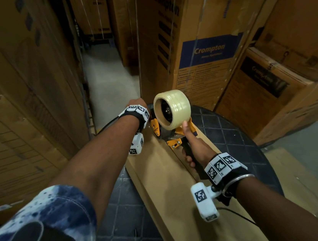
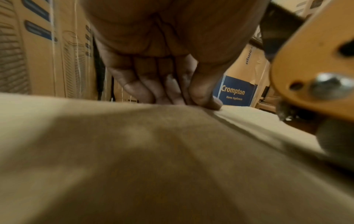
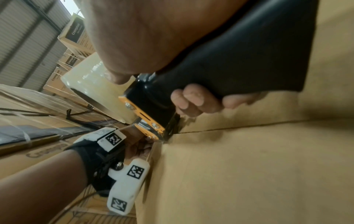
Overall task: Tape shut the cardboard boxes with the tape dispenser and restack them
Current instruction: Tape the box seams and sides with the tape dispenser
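Two hands work on top of a long, narrow cardboard box (image 1: 161,180) lying across a dark, grid-patterned round surface (image 1: 233,131). Nearest, the right hand (image 1: 193,152) is clamped on the black handle of the tape dispenser (image 1: 172,130), fingers wrapped around it and thumb stretched forward onto the clear tape roll (image 1: 173,110). The dispenser's orange nose sits on the seam between the box flaps (image 3: 239,127), toward the far end of the box. Just beside it, the left hand (image 2: 162,72) reaches to the far edge, arm extended, with straight fingers (image 2: 138,89) and thumb pressing down on the cardboard there. Beyond the box, tall stacks of strapped cartons (image 1: 195,45) printed "Crompton" stand on both sides. A narrow pale concrete aisle (image 1: 109,82) runs between them.
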Demonstrator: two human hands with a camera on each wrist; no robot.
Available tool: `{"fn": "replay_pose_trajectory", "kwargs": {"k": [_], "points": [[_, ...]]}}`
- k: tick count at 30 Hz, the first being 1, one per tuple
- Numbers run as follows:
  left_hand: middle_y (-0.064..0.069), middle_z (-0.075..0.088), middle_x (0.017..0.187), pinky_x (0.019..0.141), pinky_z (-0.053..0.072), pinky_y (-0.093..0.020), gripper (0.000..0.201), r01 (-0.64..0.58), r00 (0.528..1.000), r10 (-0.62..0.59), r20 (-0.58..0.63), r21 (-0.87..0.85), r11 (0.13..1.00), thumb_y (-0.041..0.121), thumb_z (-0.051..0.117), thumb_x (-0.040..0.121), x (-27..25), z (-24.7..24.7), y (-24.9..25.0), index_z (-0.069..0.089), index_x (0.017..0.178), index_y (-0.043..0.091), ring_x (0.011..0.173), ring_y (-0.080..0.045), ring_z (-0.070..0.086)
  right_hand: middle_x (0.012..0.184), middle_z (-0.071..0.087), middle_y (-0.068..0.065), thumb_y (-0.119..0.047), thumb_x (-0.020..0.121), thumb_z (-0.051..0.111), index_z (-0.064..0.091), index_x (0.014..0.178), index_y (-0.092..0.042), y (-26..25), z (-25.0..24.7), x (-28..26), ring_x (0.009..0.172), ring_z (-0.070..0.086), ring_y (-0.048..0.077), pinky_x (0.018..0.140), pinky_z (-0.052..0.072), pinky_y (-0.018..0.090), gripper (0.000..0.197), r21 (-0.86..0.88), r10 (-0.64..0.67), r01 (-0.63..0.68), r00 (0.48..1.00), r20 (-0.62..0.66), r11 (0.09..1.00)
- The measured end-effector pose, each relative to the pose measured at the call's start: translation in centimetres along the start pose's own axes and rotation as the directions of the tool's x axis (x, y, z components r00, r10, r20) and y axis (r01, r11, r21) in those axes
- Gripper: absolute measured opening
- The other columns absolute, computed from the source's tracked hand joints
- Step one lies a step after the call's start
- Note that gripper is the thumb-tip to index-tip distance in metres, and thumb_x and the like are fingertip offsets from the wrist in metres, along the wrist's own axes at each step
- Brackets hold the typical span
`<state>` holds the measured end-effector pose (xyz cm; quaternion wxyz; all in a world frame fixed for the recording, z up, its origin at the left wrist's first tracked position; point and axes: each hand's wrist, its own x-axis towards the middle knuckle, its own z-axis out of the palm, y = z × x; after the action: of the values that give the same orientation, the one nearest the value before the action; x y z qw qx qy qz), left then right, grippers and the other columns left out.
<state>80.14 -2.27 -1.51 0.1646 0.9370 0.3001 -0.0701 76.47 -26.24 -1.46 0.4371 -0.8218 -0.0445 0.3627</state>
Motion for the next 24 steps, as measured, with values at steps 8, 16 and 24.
{"fn": "replay_pose_trajectory", "kwargs": {"k": [8, 16, 24], "points": [[-0.013, 0.068, 0.099, 0.075, 0.049, -0.031, 0.032, 0.023, 1.000, -0.023, -0.017, -0.029, 0.999, 0.037, 0.077, 0.083, 0.3, 0.6, 0.6, 0.061, 0.085, 0.008, 0.088, -0.029, 0.063, 0.060, 0.050, 0.007, -0.112, 0.057, 0.019, 0.056, 0.067, -0.011, 3.9, -1.6, -2.0, 0.050, 0.048, 0.018, 0.061, 0.043, 0.034, 0.108, -0.007, -0.042, 0.042, 0.999, 0.022, 0.999], [-0.008, 0.059, 0.085, 0.070, 0.045, -0.030, 0.036, 0.079, 0.997, -0.080, -0.006, -0.056, 0.995, 0.041, 0.072, 0.086, 0.0, 1.2, 1.0, 0.058, 0.082, 0.008, 0.078, -0.024, 0.057, 0.061, 0.052, 0.008, -0.113, 0.052, 0.019, 0.067, 0.081, -0.005, 5.1, -2.0, -3.0, 0.051, 0.050, 0.019, 0.064, 0.045, 0.036, 0.122, -0.002, -0.018, 0.018, 1.000, 0.009, 1.000], [-0.011, 0.069, 0.112, 0.089, 0.054, -0.040, 0.012, -0.043, 0.996, 0.036, 0.085, 0.082, 0.996, 0.018, 0.058, 0.093, -1.7, 0.9, 0.6, 0.067, 0.097, 0.012, 0.096, -0.033, 0.065, 0.064, 0.052, 0.008, -0.115, 0.048, 0.024, 0.064, 0.082, -0.010, 4.7, -2.2, -3.0, 0.051, 0.049, 0.019, 0.057, 0.042, 0.034, 0.117, 0.018, 0.013, -0.013, 1.000, -0.007, 1.000]]}}
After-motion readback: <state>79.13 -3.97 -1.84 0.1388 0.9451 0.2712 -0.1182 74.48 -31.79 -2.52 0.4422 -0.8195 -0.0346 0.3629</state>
